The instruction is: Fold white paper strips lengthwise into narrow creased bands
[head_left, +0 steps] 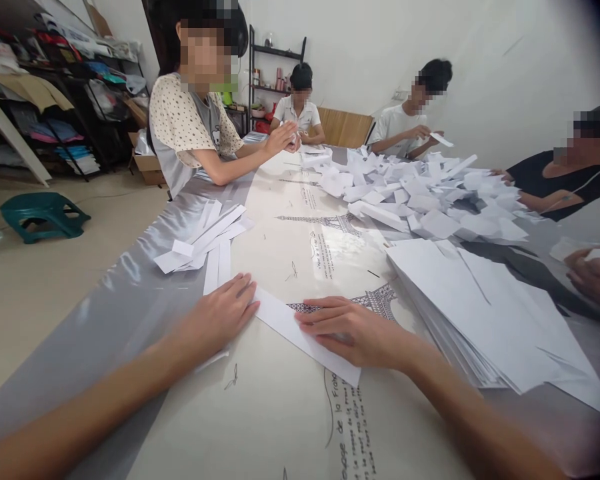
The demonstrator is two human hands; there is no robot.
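Note:
A folded white paper strip (280, 317) lies slantwise on the printed tablecloth (205, 420) in front of me. My left hand (225, 308) rests on its upper left end, fingers stretched out and lying flat. Across the strip's middle, my right hand (355, 331) lies palm down with its fingers extended. Both hands are open and touch the paper without gripping it. Beyond my left hand is a loose pile of folded paper strips (220, 230). A stack of flat white sheets (470, 307) sits to the right of my right hand.
A large heap of folded papers (430, 190) covers the table's far right. Several people sit around the table handling paper, including one in a dotted-sleeve shirt (180, 127) at the left. A green stool (43, 212) and cluttered shelves (55, 93) stand left of the table.

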